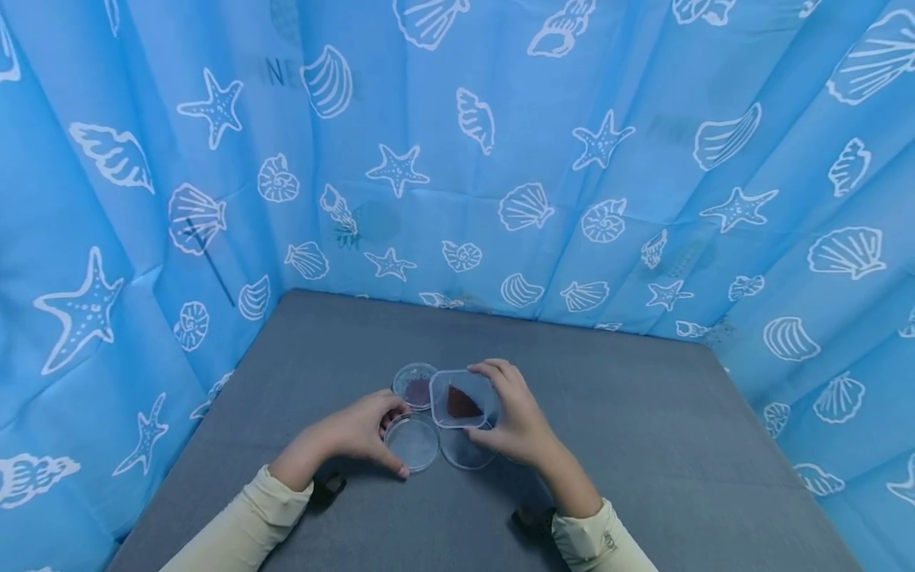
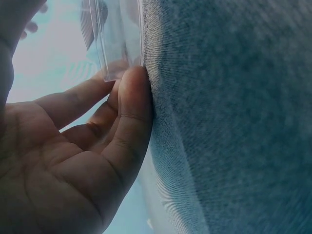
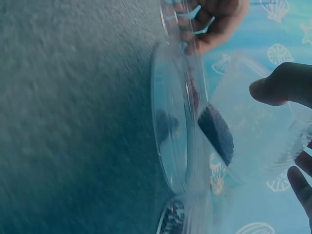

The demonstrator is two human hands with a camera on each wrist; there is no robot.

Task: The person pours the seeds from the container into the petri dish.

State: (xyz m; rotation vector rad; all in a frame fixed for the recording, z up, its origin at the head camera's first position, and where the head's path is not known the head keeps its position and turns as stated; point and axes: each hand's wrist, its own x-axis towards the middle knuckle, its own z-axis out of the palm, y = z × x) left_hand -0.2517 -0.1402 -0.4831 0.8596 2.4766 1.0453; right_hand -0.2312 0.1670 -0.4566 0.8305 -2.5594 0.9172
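My left hand [image 1: 360, 429] grips the rim of a clear round petri dish [image 1: 412, 443], thumb at the near side and fingers at the far side. In the left wrist view, the fingertips hold the clear dish wall [image 2: 119, 41] low beside the grey cloth. My right hand [image 1: 520, 417] holds a clear square plastic container [image 1: 439, 401] by its side, tilted above the dishes. Dark reddish-brown powder [image 1: 463, 403] lies heaped in one corner of it; the right wrist view shows this dark heap [image 3: 218, 134] too. Below the container, another clear petri dish [image 1: 467, 454] is partly covered.
Behind the left-hand dish sits a petri dish with purplish-brown contents [image 1: 416, 390]. A further dish with dark speckled contents [image 3: 173, 217] shows in the right wrist view. Grey cloth [image 1: 643, 445] covers the table, and blue shell-patterned curtains [image 1: 457, 167] surround it.
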